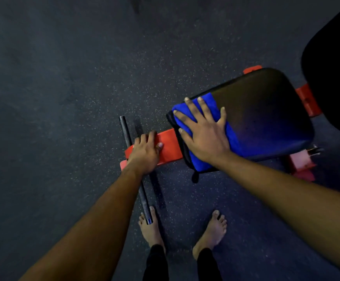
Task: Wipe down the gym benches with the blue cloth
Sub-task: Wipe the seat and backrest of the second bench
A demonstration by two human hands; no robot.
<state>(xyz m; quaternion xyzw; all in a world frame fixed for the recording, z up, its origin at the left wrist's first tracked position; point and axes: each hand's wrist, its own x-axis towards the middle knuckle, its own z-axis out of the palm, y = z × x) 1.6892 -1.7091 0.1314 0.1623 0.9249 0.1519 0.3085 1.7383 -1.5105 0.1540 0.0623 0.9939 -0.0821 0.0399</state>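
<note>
A black padded bench seat point(266, 116) on a red metal frame point(170, 148) lies at centre right. A folded blue cloth point(233, 138) covers the seat's near left end. My right hand point(202, 128) lies flat on the cloth with its fingers spread, pressing it onto the pad. My left hand point(145, 152) grips the red frame bar just left of the seat, fingers curled over its far edge.
A black crossbar point(124, 128) runs under my left hand, its near end above my bare left foot point(151, 230); my right foot point(211, 234) stands beside. A second black pad point(335, 78) fills the right edge. Speckled dark rubber floor point(63, 98) spreads left.
</note>
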